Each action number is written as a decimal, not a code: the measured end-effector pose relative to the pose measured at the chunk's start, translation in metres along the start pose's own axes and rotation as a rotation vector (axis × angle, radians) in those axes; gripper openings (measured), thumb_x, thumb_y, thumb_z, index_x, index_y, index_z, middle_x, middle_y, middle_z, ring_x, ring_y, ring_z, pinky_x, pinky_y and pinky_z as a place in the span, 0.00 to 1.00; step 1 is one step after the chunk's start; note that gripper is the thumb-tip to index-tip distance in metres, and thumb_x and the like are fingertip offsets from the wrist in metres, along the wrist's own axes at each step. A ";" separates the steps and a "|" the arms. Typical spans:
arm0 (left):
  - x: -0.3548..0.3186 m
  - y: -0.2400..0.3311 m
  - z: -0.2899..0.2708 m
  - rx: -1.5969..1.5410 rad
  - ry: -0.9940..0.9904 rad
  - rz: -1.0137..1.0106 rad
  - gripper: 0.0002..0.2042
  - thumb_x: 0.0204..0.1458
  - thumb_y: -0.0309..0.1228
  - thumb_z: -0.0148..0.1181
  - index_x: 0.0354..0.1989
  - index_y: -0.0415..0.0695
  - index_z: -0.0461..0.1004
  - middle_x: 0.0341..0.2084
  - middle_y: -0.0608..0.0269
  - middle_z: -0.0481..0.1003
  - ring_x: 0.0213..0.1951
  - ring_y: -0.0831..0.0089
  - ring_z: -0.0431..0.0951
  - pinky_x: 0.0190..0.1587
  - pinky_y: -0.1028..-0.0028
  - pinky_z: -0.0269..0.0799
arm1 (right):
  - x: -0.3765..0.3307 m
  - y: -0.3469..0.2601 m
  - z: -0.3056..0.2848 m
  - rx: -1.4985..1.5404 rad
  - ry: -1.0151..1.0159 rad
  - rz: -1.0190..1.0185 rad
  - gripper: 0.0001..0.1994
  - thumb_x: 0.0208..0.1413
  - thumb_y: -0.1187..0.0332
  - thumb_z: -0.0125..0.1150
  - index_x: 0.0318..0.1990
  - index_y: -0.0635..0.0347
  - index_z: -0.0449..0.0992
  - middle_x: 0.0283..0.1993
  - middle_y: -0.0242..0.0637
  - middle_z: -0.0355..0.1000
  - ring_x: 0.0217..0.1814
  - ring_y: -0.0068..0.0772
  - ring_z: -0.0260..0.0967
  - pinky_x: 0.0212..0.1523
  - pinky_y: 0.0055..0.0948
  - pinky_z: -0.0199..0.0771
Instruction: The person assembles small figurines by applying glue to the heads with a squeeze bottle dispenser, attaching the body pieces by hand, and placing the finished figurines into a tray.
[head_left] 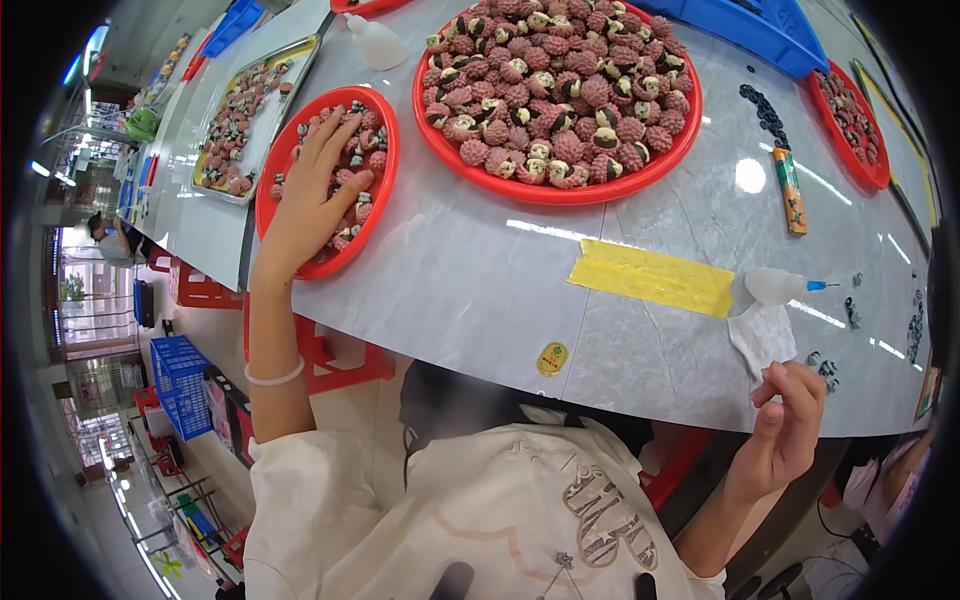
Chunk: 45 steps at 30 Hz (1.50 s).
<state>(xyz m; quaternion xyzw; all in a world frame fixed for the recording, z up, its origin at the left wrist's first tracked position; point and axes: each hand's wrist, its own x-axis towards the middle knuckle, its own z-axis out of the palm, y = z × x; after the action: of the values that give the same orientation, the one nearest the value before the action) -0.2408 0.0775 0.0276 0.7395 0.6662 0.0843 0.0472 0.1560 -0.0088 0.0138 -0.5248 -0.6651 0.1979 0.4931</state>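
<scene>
My left hand [308, 205] lies with spread fingers on small pink, ridged pieces with grey-blue parts [362, 155] in a red oval tray [391, 135]. It is open, and its palm hides part of the pile. My right hand [785, 430] is raised at the table's front edge, fingers loosely bent and thumb a little apart; nothing shows in it. Beyond its fingertips lie a crumpled white tissue [762, 338] and a white squeeze bottle [778, 287] with a blue needle tip. Small dark grey bits [824, 370] lie beside the hand.
A large red tray [560, 195] heaped with pink pieces stands mid-table. Yellow tape [650, 278] is stuck before it. A metal tray [250, 125] and another bottle [375, 43] are at left; an orange-green tube [789, 190], dark bits [765, 118], a blue bin [745, 30] and another red tray [850, 130] at right.
</scene>
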 end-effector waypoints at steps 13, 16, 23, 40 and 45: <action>0.106 0.095 -0.026 -0.024 0.296 0.390 0.09 0.44 0.29 0.49 0.33 0.39 0.66 0.31 0.57 0.69 0.32 0.67 0.69 0.35 0.73 0.64 | 0.003 -0.003 -0.012 -0.067 0.057 0.009 0.06 0.45 0.75 0.50 0.29 0.69 0.70 0.25 0.40 0.64 0.24 0.25 0.59 0.23 0.17 0.57; 0.132 0.079 -0.011 -0.020 0.088 0.435 0.08 0.40 0.25 0.52 0.31 0.39 0.65 0.28 0.61 0.69 0.31 0.71 0.69 0.33 0.75 0.64 | 0.001 -0.005 -0.018 -0.063 0.058 0.012 0.05 0.44 0.76 0.49 0.28 0.69 0.69 0.23 0.40 0.64 0.24 0.26 0.59 0.23 0.17 0.57; 0.107 0.083 -0.009 -0.383 0.160 0.422 0.06 0.40 0.22 0.52 0.29 0.38 0.66 0.26 0.65 0.68 0.28 0.77 0.69 0.32 0.78 0.64 | 0.004 0.011 -0.036 -0.064 0.101 0.096 0.05 0.47 0.75 0.47 0.31 0.68 0.68 0.26 0.35 0.61 0.26 0.19 0.56 0.24 0.14 0.55; -0.034 0.202 0.050 -1.999 -0.351 -0.010 0.20 0.33 0.39 0.61 0.29 0.38 0.64 0.26 0.54 0.67 0.26 0.72 0.72 0.22 0.83 0.69 | 0.041 0.013 -0.003 0.233 -0.035 0.264 0.17 0.45 0.62 0.53 0.38 0.67 0.64 0.31 0.38 0.65 0.32 0.27 0.62 0.36 0.21 0.60; -0.046 0.205 0.067 -2.173 -0.385 0.104 0.14 0.38 0.23 0.57 0.34 0.32 0.64 0.31 0.52 0.69 0.30 0.70 0.72 0.34 0.77 0.70 | 0.021 0.008 -0.026 0.290 -0.042 0.250 0.22 0.40 0.56 0.57 0.37 0.66 0.63 0.32 0.39 0.64 0.25 0.24 0.62 0.24 0.19 0.62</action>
<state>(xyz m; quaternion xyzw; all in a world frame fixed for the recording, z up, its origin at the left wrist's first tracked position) -0.0321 0.0129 -0.0033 0.3321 0.1870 0.5101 0.7711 0.1834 0.0063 0.0278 -0.5226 -0.5691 0.3623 0.5213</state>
